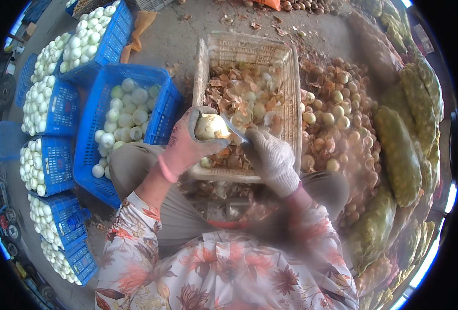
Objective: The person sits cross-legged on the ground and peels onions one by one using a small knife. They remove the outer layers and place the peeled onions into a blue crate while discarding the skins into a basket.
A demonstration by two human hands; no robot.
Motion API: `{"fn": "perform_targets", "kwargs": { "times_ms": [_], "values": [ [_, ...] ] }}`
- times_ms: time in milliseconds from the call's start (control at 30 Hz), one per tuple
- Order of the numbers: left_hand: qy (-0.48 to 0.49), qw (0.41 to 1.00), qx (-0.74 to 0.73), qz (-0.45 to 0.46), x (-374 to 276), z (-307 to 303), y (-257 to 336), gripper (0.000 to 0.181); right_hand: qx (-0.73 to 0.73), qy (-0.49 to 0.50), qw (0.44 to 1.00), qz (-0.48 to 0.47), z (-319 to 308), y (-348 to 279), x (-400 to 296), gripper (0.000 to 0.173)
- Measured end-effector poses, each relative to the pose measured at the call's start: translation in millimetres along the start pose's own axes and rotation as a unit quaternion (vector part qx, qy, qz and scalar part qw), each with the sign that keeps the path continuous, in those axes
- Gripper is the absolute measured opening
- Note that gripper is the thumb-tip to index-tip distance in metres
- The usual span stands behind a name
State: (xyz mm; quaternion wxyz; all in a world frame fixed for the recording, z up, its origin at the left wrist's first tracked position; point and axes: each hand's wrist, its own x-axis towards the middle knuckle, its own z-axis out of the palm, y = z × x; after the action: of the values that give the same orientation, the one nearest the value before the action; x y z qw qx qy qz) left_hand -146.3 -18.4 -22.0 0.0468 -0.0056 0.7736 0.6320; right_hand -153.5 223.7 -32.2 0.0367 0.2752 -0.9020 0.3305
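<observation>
My left hand (188, 143), in a pink glove with grey palm and fingers, holds an onion (210, 127) with pale, partly bared flesh. A knife (235, 130) is gripped in my right hand (269, 157), which wears a whitish knit glove; its blade reaches up to the onion's right side. Both hands are over a dirty cream plastic crate (297, 97) that holds onion skins and some onions. To the left stands a blue plastic crate (83, 155) partly filled with peeled onions (126, 120).
Unpeeled onions (337, 112) lie heaped on the floor at the right, beside filled mesh sacks (399, 155). Several blue crates (60, 112) full of peeled onions line the far left. An orange-brown cloth (138, 33) lies near the blue crates. Loose skins litter the concrete floor.
</observation>
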Motion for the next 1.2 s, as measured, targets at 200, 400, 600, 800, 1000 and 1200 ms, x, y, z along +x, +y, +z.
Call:
{"fn": "perform_targets", "kwargs": {
  "times_ms": [200, 400, 600, 800, 1000, 1200],
  "values": [
    [0.018, 0.997, -0.07, -0.028, 2.8, 1.3, -0.9, 0.059, 0.022, -0.011, 0.999, -0.022, -6.1, -2.4, -1.6, 0.019],
    [0.006, 0.996, -0.07, -0.048, 4.1, 6.3, -4.9, 0.058, 0.129, -0.015, 0.988, 0.081, 2.1, -7.8, -8.3, 0.022],
    [-0.04, 0.996, -0.034, -0.068, 2.0, 14.0, -7.2, 0.072, 0.428, -0.094, 0.829, 0.348, -5.2, -5.6, 3.1, 0.028],
    [-0.138, 0.987, 0.056, 0.057, -1.7, 22.8, -4.4, 0.093, 0.543, -0.053, 0.763, 0.345, -3.4, -13.5, 6.4, 0.045],
    [-0.114, 0.991, 0.07, -0.021, 1.7, 18.9, -17.3, 0.095, 0.613, 0.0, 0.721, 0.325, 3.4, -6.9, 9.4, 0.054],
    [-0.091, 0.995, -0.022, 0.04, -4.7, 29.0, -23.4, 0.097, 0.606, 0.038, 0.751, 0.258, 35.2, 0.7, 4.7, 0.054]
  ]
}}
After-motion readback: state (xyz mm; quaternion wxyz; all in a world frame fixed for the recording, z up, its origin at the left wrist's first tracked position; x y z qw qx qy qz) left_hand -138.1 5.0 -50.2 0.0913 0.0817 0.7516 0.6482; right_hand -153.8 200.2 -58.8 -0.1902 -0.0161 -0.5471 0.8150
